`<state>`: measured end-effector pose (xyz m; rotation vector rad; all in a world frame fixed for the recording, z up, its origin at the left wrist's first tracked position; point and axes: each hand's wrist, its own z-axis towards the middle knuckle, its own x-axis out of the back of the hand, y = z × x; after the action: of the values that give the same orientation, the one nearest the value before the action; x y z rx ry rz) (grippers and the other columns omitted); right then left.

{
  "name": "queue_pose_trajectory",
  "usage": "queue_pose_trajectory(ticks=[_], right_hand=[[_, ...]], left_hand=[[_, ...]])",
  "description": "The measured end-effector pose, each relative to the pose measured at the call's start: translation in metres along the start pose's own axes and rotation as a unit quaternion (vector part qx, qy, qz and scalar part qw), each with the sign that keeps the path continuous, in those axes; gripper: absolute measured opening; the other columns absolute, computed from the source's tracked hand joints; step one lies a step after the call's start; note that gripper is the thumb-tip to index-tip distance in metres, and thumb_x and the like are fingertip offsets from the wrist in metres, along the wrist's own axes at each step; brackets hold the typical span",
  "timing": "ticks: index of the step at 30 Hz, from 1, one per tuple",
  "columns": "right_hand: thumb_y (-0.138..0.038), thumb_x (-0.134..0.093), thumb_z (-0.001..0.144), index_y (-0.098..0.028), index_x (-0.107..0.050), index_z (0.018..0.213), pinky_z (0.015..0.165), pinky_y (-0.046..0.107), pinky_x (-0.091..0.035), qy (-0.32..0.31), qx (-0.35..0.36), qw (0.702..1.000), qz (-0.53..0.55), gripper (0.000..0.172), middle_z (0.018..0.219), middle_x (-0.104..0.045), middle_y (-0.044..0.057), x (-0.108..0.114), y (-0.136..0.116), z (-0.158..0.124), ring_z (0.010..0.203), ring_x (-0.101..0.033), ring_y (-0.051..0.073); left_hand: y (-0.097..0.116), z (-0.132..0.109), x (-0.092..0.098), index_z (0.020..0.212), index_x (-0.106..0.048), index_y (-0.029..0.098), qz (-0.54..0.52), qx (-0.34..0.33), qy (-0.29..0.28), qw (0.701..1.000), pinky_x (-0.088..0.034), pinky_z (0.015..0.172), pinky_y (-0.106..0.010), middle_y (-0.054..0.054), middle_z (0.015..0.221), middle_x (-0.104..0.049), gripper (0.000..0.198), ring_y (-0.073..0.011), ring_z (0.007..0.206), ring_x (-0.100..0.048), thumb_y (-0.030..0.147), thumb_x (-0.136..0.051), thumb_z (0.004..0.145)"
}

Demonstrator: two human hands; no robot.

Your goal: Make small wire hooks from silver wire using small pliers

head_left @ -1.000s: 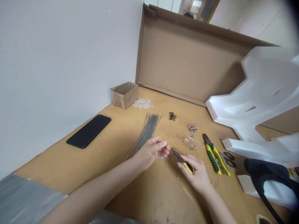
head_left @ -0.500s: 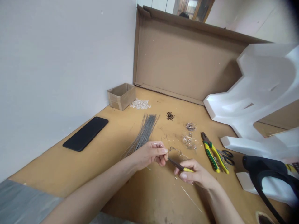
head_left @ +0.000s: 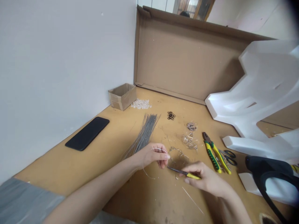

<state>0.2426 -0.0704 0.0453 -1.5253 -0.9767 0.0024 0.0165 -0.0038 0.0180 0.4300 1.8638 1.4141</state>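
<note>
Right hand (head_left: 202, 177) shifted right, slightly down; it grips slim dark-nosed, yellow-handled metal pliers (head_left: 178, 171), long axis pointing left, tip just below the fingertips of left hand (head_left: 155, 156), which pinches a thin silvery curved wire (head_left: 160, 149). Tip-to-wire contact: can't tell.

Yellow blazes on the handle of the slim pliers (head_left: 179, 171), dark grey along the nose — and the curved wire (head_left: 160, 149) glints silvery white! Plain grey runs through the wire bundle (head_left: 146, 132). The larger pliers (head_left: 212, 152) go loud: yellow handles, green ribbed panels, a brownish head. Black for the phone (head_left: 87, 133), black for the scissors (head_left: 230, 157), black again for the little rings (head_left: 171, 115). Brown on the small box (head_left: 116, 102), white on the foam (head_left: 268, 71) — and the tabletop (head_left: 112, 152) glows orange-tan, beside a streaky grey surface (head_left: 28, 202).
</note>
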Motion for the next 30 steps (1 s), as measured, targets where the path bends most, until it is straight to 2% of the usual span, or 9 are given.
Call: queue_pose_trajectory(ticks=[4,10,17,24,30], right_hand=[[-0.031,-0.057,0.078,-0.015,-0.068,0.078,0.049,0.02,-0.036,-0.028,-0.004,1.0,0.002,0.019,0.059,-0.052,-0.003,0.0,0.0,0.0,0.053,-0.04,0.009],[-0.034,-0.058,0.078,-0.016,-0.066,0.094,0.064,0.024,-0.042,-0.008,0.01,1.0,0.004,0.025,0.079,-0.061,0.002,0.002,0.001,0.004,0.069,-0.051,0.013],[-0.036,-0.059,0.078,-0.017,-0.066,0.098,0.069,0.027,-0.044,-0.023,0.006,0.999,0.04,0.028,0.082,-0.063,0.003,0.004,0.005,0.004,0.073,-0.054,0.014],[-0.034,-0.062,0.075,-0.017,-0.066,0.098,0.064,0.024,-0.045,-0.064,0.006,0.99,0.123,0.029,0.073,-0.06,0.0,-0.004,0.007,0.009,0.064,-0.052,0.01],[-0.035,-0.062,0.075,-0.017,-0.066,0.099,0.063,0.025,-0.046,-0.091,0.003,0.983,0.162,0.03,0.075,-0.061,0.001,-0.005,0.01,0.011,0.064,-0.053,0.01]], left_hand=[[0.002,-0.002,0.002,0.069,-0.055,0.013,0.036,0.007,-0.035,0.999,-0.045,0.051,-0.024,0.0,0.058,-0.062,0.024,-0.0106,0.048,-0.057,0.033,-0.069,0.066],[0.008,-0.002,0.009,0.068,-0.056,0.013,0.067,-0.02,-0.001,0.998,-0.044,0.055,-0.023,-0.001,0.061,-0.063,0.022,-0.0089,0.05,-0.056,0.031,-0.066,0.069],[0.009,-0.001,0.01,0.069,-0.055,0.012,0.045,-0.03,-0.011,0.998,-0.043,0.053,-0.022,0.0,0.06,-0.062,0.019,-0.0085,0.049,-0.056,0.028,-0.065,0.07],[0.009,-0.004,0.008,0.07,-0.054,0.012,0.025,-0.041,-0.04,0.998,-0.045,0.056,-0.024,-0.001,0.062,-0.062,0.022,-0.0102,0.052,-0.058,0.031,-0.066,0.07],[0.01,-0.006,0.007,0.069,-0.054,0.013,0.018,-0.039,-0.055,0.998,-0.046,0.058,-0.025,-0.001,0.063,-0.063,0.023,-0.0108,0.054,-0.059,0.032,-0.067,0.069]])
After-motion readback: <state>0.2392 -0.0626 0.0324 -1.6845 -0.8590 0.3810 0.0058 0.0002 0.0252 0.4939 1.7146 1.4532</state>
